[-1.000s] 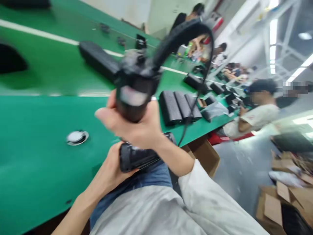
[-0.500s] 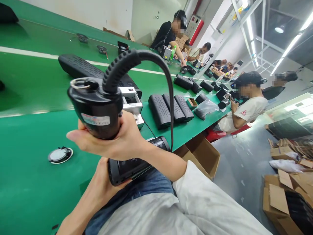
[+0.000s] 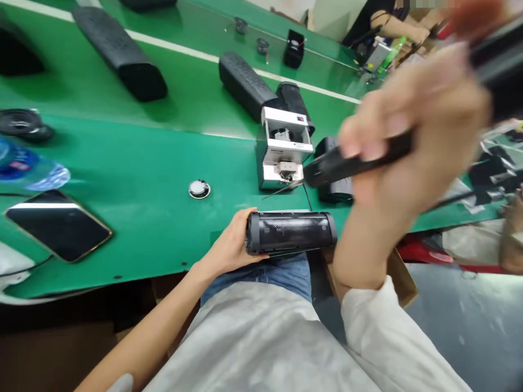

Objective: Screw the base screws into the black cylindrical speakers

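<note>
A black case [image 3: 292,231] is held crosswise above the lap, at the near edge of the table [image 3: 155,174]. Its long body is glossy, with a panel of fine perforations on the upper face, a thick rounded cap at each end and a thin pale line along the lower edge. Its left end is grasped by the left hand [image 3: 235,242], thumb above and fingers beneath. A black tool [image 3: 321,170] with a thin bit is gripped in the right hand [image 3: 412,136], which is blurred; the bit passes in front of a silver-and-black machine [image 3: 286,117], and whether the two are touching cannot be told.

The table is covered in bright green and crossed by a white stripe [image 3: 180,49]. On it are seen a small round disc [image 3: 199,189], a dark phone [image 3: 59,225], a clear bottle [image 3: 30,166] and several textured cases [image 3: 118,51]. Beyond, a co-worker's arm [image 3: 398,27] is stretched over the far side. At the right, a cardboard box [image 3: 402,280], a red seat [image 3: 425,251] and grey floor [image 3: 457,310] are shown.
</note>
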### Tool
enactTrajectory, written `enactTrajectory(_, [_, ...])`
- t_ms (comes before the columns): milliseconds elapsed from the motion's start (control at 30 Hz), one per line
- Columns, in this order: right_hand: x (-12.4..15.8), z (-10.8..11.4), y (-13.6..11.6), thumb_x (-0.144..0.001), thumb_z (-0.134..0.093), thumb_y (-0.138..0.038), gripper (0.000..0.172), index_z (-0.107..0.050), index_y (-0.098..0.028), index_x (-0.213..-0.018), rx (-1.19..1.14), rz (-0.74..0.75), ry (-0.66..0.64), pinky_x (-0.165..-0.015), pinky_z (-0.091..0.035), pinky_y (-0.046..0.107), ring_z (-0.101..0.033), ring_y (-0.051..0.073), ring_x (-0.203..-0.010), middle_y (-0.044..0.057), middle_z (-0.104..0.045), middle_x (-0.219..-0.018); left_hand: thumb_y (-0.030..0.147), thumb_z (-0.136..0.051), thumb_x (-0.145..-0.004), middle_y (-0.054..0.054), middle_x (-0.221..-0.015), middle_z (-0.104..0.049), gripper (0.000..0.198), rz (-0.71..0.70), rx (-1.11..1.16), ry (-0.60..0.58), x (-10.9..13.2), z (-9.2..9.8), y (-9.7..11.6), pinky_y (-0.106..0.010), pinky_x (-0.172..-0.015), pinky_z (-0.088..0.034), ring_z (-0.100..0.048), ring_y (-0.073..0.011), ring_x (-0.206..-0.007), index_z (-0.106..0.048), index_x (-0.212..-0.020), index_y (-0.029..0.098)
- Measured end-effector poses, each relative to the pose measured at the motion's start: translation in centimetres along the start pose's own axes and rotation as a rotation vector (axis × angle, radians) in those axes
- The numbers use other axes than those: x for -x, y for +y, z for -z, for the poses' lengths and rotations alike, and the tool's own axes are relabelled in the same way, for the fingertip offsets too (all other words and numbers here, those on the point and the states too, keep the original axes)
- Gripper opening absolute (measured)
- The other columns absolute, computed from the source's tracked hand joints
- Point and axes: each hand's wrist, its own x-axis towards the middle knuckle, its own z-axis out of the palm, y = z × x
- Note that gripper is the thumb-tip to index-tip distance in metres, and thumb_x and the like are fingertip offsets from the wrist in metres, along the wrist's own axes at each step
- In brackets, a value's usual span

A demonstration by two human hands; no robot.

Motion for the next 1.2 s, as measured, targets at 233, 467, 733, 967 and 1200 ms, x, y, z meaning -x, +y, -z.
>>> enactTrajectory(233, [-2.3, 1.9, 2.4, -0.093, -0.071, -0.016, 0.020, -0.077, -0.031, -0.082, 0.060, -0.029, 0.205, -0.054, -0.031, 0.031, -0.047, 0.008, -0.049, -0.009, -0.043, -0.059, 0.045, -0.105, -0.081, -0.024, -0.167, -0.053, 0.118, 0.000, 0.015, -0.025, 0.0, 0.3, 0.2, -0.070, -0.132, -0.053, -0.058, -0.0481, -0.159, -0.031, -0.172, 0.026])
enactTrajectory(467, [-2.1, 1.3, 5.1, -0.092, -0.073, -0.015, 0.017, -0.067, -0.025, -0.079, 0.153, -0.001, 0.122, -0.052, -0.033, 0.030, -0.048, 0.009, -0.046, -0.008, -0.048, -0.062, 0.047, -0.105, -0.082, -0.023, -0.168, -0.053, 0.118, 0.004, 0.033, -0.032, 0.1, 0.4, 0.1, -0.070, -0.132, -0.052, -0.058, -0.0476, -0.159, -0.032, -0.173, 0.027])
enactTrajectory(733, [-2.4, 1.7, 5.8, -0.093, -0.073, -0.020, 0.012, -0.068, -0.028, -0.084, 0.230, 0.001, 0.122, -0.050, -0.039, 0.030, -0.051, 0.011, -0.048, -0.006, -0.051, -0.066, 0.050, -0.105, -0.083, -0.024, -0.168, -0.054, 0.118, -0.007, 0.030, -0.033, 0.0, 0.4, 0.2, -0.071, -0.132, -0.052, -0.058, -0.0481, -0.158, -0.033, -0.173, 0.027])
enactTrajectory(967, [-2.9, 1.9, 7.3, -0.091, -0.073, -0.011, 0.017, -0.074, -0.028, -0.090, 0.103, 0.147, 0.029, -0.045, -0.040, 0.032, -0.053, 0.010, -0.050, -0.003, -0.061, -0.079, 0.051, -0.105, -0.082, -0.023, -0.169, -0.053, 0.122, 0.013, 0.027, -0.045, 0.0, 0.5, 0.2, -0.072, -0.133, -0.051, -0.056, -0.0490, -0.161, -0.030, -0.175, 0.028])
enactTrajectory(1200, [-5.6, 3.8, 10.9, -0.092, -0.073, -0.024, 0.024, -0.054, -0.031, -0.105, -0.054, 0.122, -0.343, -0.041, -0.039, 0.030, -0.052, 0.008, -0.047, -0.008, -0.068, -0.084, 0.050, -0.104, -0.083, -0.024, -0.169, -0.051, 0.124, -0.007, 0.013, -0.042, -0.1, 0.5, 0.2, -0.071, -0.134, -0.050, -0.056, -0.0493, -0.160, -0.024, -0.176, 0.028])
